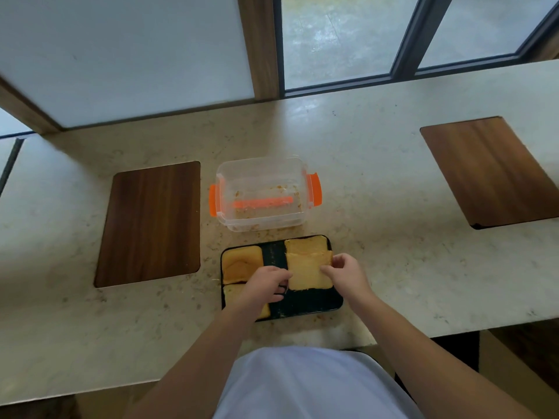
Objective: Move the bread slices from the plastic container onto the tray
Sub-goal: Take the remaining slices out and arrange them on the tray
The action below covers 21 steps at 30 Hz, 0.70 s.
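Pinching opposite edges of one pale yellow square bread slice (307, 272), both bare hands work over the black rectangular tray (314, 306). The left hand (266, 285) grips the slice's left edge with curled fingers, and the right hand (344, 272) nips its right edge between thumb and fingertips. That slice sits at the tray's right side, its far edge overlapping a second yellow slice (304, 245) lying in the tray's far right corner. At the far left of the tray rests a rounded, browner crust-end piece of bread (240, 264), and near it another pale slice (234, 293) shows partly under the left wrist. A bare dark strip of tray runs between the left and right breads.

Just beyond the tray stands the clear plastic container with orange clip handles (263, 193), open at the top and holding only crumbs and an orange strip seen through its base. All of this rests on a pale speckled stone counter (378, 182). A dark wooden rectangular inlay (151, 223) lies to the left of the container, and a second wooden panel (493, 172) lies well apart at the far right. Frosted window panes (127, 52) rise behind the counter.
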Each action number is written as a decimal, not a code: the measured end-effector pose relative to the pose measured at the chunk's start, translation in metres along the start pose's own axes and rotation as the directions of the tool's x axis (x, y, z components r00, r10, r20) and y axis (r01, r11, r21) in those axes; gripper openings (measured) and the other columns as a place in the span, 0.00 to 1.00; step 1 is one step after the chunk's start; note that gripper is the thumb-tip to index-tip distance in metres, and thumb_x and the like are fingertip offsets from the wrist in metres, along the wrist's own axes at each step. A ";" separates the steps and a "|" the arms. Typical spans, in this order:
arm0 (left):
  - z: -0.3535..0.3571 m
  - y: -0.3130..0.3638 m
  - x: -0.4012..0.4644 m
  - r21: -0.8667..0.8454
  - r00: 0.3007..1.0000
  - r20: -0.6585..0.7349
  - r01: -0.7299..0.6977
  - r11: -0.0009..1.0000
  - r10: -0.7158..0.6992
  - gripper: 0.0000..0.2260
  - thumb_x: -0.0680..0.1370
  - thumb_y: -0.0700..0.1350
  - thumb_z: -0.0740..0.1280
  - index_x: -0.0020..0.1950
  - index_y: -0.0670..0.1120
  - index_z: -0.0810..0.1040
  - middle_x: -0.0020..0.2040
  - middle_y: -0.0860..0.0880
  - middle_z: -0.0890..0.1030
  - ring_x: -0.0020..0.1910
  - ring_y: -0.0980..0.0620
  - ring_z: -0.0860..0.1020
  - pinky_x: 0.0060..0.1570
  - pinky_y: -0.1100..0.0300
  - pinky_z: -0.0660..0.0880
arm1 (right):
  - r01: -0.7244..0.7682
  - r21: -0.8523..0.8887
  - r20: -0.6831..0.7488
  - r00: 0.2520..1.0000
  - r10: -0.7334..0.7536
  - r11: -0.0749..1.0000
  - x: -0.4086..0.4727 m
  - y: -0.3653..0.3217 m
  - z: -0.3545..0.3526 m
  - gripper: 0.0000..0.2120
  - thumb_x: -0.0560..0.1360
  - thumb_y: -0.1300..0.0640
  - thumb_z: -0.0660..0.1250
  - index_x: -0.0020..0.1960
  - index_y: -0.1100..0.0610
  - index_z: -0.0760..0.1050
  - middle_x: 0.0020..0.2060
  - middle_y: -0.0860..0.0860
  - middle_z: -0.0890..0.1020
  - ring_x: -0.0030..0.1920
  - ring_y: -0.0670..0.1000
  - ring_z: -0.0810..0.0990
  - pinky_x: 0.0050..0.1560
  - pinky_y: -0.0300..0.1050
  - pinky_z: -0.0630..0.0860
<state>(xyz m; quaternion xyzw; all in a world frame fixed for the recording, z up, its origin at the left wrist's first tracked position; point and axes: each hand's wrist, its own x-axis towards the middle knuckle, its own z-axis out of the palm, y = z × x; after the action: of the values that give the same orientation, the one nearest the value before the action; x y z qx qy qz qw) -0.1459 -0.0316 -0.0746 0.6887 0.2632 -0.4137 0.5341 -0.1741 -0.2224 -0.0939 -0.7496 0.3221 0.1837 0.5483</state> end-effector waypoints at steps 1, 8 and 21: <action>0.004 -0.002 0.000 0.020 1.000 -0.009 0.017 1.000 -0.016 0.13 0.81 0.44 0.68 0.63 0.39 0.77 0.50 0.43 0.81 0.49 0.47 0.80 0.53 0.52 0.80 | 0.008 -0.042 -0.005 1.000 -0.009 0.999 0.000 0.003 0.002 0.12 0.77 0.56 0.72 0.59 0.56 0.77 0.53 0.50 0.82 0.52 0.51 0.81 0.55 0.53 0.80; 0.015 -0.018 0.002 0.102 0.999 -0.036 0.034 0.994 -0.031 0.20 0.81 0.47 0.68 0.71 0.42 0.71 0.52 0.41 0.82 0.50 0.45 0.83 0.51 0.51 0.84 | 0.036 -0.271 -0.022 0.999 -0.044 0.962 -0.001 0.018 0.003 0.17 0.77 0.55 0.70 0.63 0.56 0.73 0.48 0.46 0.79 0.45 0.45 0.79 0.39 0.41 0.75; 0.028 -0.021 -0.003 0.232 1.000 0.008 0.010 0.973 -0.012 0.22 0.82 0.47 0.65 0.75 0.44 0.69 0.59 0.41 0.80 0.48 0.47 0.85 0.55 0.50 0.82 | 0.094 -0.557 0.072 0.995 -0.065 0.825 -0.013 0.028 -0.007 0.20 0.72 0.51 0.63 0.62 0.57 0.74 0.51 0.52 0.76 0.45 0.51 0.77 0.39 0.47 0.73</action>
<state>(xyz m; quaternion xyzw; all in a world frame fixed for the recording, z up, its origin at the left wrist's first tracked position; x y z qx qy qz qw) -0.1725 -0.0519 -0.0849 0.7428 0.2146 -0.4478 0.4490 -0.2027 -0.2305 -0.1031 -0.8850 0.2092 0.2656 0.3200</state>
